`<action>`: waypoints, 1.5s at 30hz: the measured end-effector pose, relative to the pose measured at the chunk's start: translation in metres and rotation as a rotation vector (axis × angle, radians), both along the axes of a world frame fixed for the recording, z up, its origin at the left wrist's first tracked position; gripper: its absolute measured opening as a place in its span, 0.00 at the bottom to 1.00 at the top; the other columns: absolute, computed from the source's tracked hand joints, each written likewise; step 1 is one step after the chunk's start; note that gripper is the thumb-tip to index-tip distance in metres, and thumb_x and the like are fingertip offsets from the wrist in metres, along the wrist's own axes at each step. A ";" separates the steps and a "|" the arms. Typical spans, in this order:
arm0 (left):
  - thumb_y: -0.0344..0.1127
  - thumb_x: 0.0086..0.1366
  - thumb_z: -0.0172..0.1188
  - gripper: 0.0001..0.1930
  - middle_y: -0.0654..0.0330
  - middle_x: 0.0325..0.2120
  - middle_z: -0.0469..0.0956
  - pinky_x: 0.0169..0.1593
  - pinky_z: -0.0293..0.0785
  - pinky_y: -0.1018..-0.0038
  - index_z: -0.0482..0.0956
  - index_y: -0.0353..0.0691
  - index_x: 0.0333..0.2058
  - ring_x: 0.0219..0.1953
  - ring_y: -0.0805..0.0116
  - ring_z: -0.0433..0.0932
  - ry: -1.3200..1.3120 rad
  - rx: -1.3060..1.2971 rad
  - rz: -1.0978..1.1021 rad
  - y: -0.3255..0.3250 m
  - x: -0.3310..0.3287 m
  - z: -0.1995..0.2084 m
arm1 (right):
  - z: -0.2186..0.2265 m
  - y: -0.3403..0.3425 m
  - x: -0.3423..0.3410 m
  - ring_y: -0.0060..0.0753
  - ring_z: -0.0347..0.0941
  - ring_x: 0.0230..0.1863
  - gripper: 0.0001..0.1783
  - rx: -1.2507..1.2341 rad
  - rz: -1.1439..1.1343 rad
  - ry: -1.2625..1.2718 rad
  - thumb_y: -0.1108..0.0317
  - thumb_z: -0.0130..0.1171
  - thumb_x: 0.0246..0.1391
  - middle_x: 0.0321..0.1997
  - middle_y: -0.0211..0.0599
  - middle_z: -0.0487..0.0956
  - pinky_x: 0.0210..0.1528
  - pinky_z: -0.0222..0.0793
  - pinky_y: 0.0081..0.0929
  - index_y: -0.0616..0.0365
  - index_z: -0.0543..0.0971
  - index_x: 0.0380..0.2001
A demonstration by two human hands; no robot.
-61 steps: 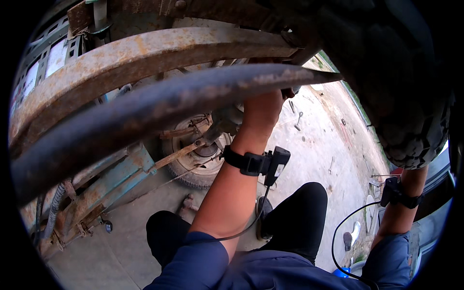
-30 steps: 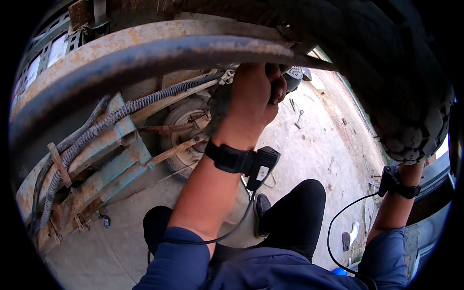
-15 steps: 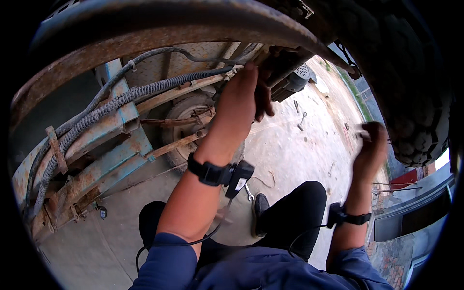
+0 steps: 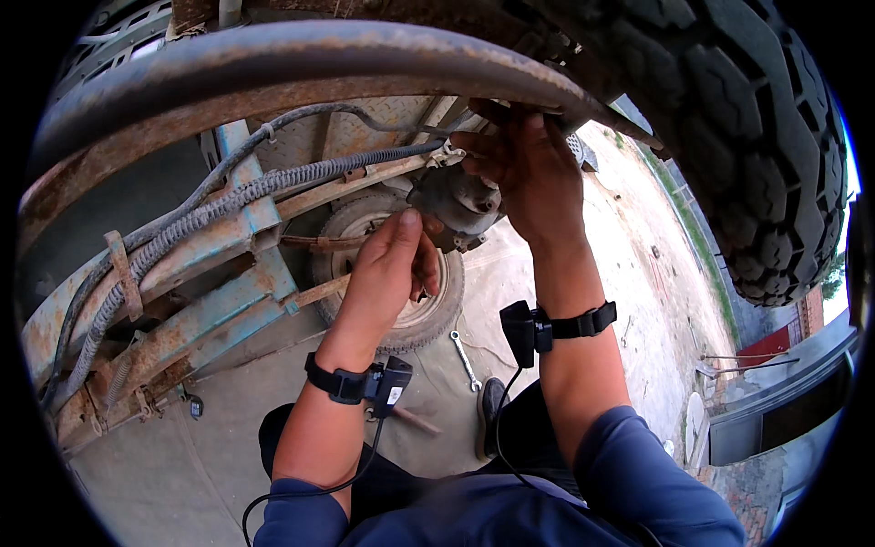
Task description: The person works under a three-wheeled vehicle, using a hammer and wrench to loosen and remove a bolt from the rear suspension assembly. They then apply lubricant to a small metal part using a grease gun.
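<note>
My right hand is raised beneath a thick rusty curved bar. Its fingers are bent among dark parts in shadow, and what they grip is hidden. Lower and to the left, my left hand has its fingers curled in and its thumb up. A small dark bit shows at those fingertips, too small to name. Between the two hands sits a greasy grey metal housing. Behind the left hand is a wheel with a pale rim. A ribbed grey conduit runs in from the left toward the housing.
A big knobbly tyre hangs at the upper right. A rusty blue frame fills the left side. On the floor lie a wrench near my shoe and a wooden-looking handle.
My right hand has come in from the far right and up under the bar. My left hand has dropped down and left from there, uncovering the housing.
</note>
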State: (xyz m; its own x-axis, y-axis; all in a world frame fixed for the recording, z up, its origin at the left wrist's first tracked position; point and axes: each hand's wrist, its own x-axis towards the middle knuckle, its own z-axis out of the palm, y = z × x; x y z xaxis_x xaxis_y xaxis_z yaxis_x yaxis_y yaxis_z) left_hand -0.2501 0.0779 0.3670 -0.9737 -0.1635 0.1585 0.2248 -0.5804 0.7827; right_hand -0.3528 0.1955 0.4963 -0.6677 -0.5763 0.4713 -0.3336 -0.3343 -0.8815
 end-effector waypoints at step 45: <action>0.43 0.73 0.57 0.10 0.68 0.18 0.72 0.18 0.60 0.83 0.75 0.43 0.36 0.16 0.80 0.71 -0.193 -0.064 0.107 -0.004 0.011 -0.046 | 0.001 0.083 -0.053 0.27 0.80 0.38 0.19 0.232 -0.832 0.718 0.58 0.63 0.63 0.42 0.35 0.83 0.37 0.75 0.24 0.62 0.77 0.49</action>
